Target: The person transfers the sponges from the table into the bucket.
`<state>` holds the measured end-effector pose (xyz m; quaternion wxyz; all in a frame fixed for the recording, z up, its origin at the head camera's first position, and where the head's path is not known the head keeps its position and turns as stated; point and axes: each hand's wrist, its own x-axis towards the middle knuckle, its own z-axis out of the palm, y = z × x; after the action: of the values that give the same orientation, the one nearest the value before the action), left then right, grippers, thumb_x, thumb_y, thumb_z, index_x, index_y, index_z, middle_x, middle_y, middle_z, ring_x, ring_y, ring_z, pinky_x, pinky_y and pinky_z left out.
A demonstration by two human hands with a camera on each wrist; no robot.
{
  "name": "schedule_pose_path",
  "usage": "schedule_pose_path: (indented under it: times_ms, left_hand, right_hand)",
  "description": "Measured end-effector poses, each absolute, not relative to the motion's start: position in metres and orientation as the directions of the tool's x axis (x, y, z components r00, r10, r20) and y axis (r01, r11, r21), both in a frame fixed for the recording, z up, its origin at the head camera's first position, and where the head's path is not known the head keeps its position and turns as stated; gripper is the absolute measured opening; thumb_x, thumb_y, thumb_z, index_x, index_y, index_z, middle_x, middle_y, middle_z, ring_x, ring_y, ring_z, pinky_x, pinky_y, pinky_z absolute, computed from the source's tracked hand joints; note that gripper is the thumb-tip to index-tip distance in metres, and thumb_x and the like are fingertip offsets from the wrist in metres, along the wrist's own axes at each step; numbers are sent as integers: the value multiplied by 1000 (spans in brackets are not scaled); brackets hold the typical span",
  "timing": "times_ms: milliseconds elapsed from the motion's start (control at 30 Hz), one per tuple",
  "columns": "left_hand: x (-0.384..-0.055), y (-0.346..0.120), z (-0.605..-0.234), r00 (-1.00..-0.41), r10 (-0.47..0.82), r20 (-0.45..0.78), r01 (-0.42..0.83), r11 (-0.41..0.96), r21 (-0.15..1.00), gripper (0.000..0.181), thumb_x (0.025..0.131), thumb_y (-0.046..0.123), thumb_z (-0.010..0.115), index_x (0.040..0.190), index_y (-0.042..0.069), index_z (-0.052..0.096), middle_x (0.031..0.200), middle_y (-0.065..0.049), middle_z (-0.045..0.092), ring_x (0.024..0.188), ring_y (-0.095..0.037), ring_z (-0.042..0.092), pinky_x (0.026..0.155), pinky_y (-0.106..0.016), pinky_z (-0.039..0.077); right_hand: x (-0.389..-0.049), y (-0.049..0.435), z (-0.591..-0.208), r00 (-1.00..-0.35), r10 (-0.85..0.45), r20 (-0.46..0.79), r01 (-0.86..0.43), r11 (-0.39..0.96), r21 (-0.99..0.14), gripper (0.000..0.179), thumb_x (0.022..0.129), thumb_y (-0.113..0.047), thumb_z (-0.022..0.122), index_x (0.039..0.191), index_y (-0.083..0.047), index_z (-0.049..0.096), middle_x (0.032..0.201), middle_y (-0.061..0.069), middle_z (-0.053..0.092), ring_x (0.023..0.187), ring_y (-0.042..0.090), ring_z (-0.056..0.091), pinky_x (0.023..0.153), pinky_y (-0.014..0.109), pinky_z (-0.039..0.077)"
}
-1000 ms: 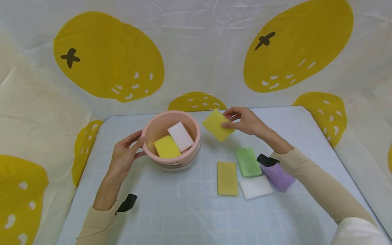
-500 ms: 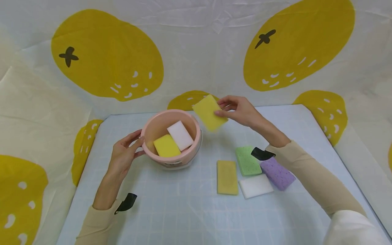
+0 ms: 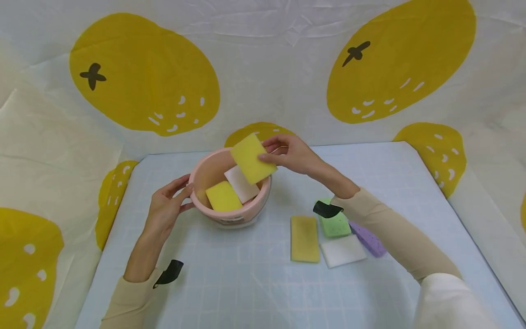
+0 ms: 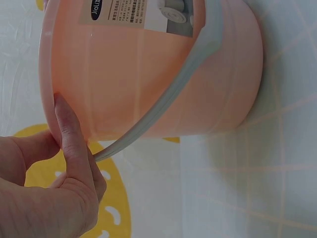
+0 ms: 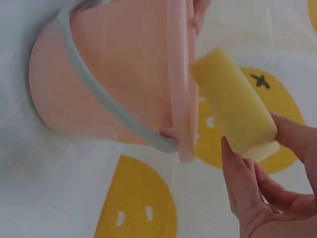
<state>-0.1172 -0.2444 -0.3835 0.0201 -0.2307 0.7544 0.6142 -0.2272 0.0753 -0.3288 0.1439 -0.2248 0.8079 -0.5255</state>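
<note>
A pink bucket (image 3: 246,211) stands on the table, holding a yellow sponge (image 3: 223,197) and a white sponge (image 3: 241,183). My left hand (image 3: 162,208) pinches the bucket's left rim between thumb and fingers; in the left wrist view the fingers (image 4: 72,134) lie along the outer wall below the rim. Over the bucket's right side, my right hand (image 3: 293,156) pinches another yellow sponge (image 3: 251,157) by its edge. The right wrist view has this yellow sponge (image 5: 235,101) just above the rim, thumb on one side and fingers on the other.
To the right of the bucket lie a dull yellow sponge (image 3: 304,239), a green sponge (image 3: 336,225), a white sponge (image 3: 343,251) and a purple sponge (image 3: 370,240), partly under the right forearm in view. A grey handle (image 4: 163,99) hangs along the bucket's side. A fruit-print cloth (image 3: 271,64) rises behind the table.
My right hand has carried the yellow sponge leftward, from beside the bucket to over its opening. The left hand keeps its hold on the rim, and the bucket stays in place.
</note>
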Motion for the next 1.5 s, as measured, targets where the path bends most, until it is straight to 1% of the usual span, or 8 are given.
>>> schedule_pose_path:
  times_ms: [67, 367, 600, 867, 1033, 1100, 1300, 1500]
  left_hand:
    - [-117, -245, -384, -893, -322, -314, -372, 134, 919, 54, 101, 34, 67, 152, 21, 53, 154, -5, 49, 115, -18, 60, 86, -27, 60]
    - [-117, -246, -385, -906, -309, -291, -344, 133, 930, 54, 101, 34, 67, 151, 19, 53, 152, -5, 50, 112, -18, 61, 84, -26, 60]
    - [-115, -248, -387, -913, -297, -279, -327, 127, 936, 56, 101, 34, 68, 151, 16, 53, 152, -7, 50, 109, -17, 61, 83, -26, 60]
    - [-115, -248, -387, -909, -304, -284, -335, 129, 933, 55, 101, 34, 68, 151, 18, 53, 153, -6, 50, 110, -17, 63, 84, -27, 60]
    - [-115, -248, -387, -920, -278, -276, -315, 108, 943, 55, 100, 32, 68, 151, 15, 54, 151, -8, 50, 106, -15, 62, 83, -26, 60]
    - [-115, -248, -387, -921, -276, -277, -315, 104, 943, 55, 100, 32, 68, 150, 15, 54, 151, -8, 50, 106, -15, 62, 83, -26, 60]
    - [-115, -247, -387, -919, -284, -275, -316, 113, 942, 55, 101, 32, 68, 151, 15, 54, 151, -7, 50, 107, -16, 62, 82, -26, 60]
    - [-116, -247, -387, -915, -293, -279, -323, 112, 940, 54, 101, 32, 67, 151, 16, 54, 152, -7, 50, 109, -17, 62, 83, -26, 60]
  right_hand:
    - [-226, 66, -331, -849, -528, 5, -222, 349, -910, 43, 92, -25, 80, 127, -4, 66, 113, 11, 66, 100, 24, 67, 83, 37, 60]
    - [-225, 30, -346, -802, -596, 32, -288, 340, -895, 40, 92, -24, 80, 123, -1, 67, 110, 10, 68, 97, 22, 68, 87, 30, 59]
    - [-220, 11, -355, -762, -648, 3, -342, 397, -852, 40, 92, -30, 80, 120, -6, 67, 109, 5, 67, 98, 19, 63, 87, 26, 56]
    - [-215, -6, -362, -702, -705, 103, -434, 308, -847, 42, 90, -19, 82, 123, -3, 62, 106, 9, 64, 95, 21, 63, 85, 26, 58]
    - [-213, -14, -366, -652, -739, 169, -514, 267, -815, 37, 88, -12, 83, 114, 3, 63, 102, 14, 65, 91, 26, 64, 81, 27, 59]
    - [-212, -15, -367, -654, -742, 148, -522, 301, -798, 36, 88, -13, 83, 114, 3, 62, 102, 14, 65, 91, 25, 64, 81, 25, 58]
    - [-209, -18, -368, -675, -738, 1, -476, 434, -765, 44, 92, -19, 80, 126, 0, 58, 107, 11, 62, 94, 21, 60, 84, 22, 54]
    - [-203, -21, -365, -697, -713, -84, -479, 549, -685, 33, 98, -23, 73, 117, 2, 63, 99, 9, 66, 88, 19, 60, 80, 22, 52]
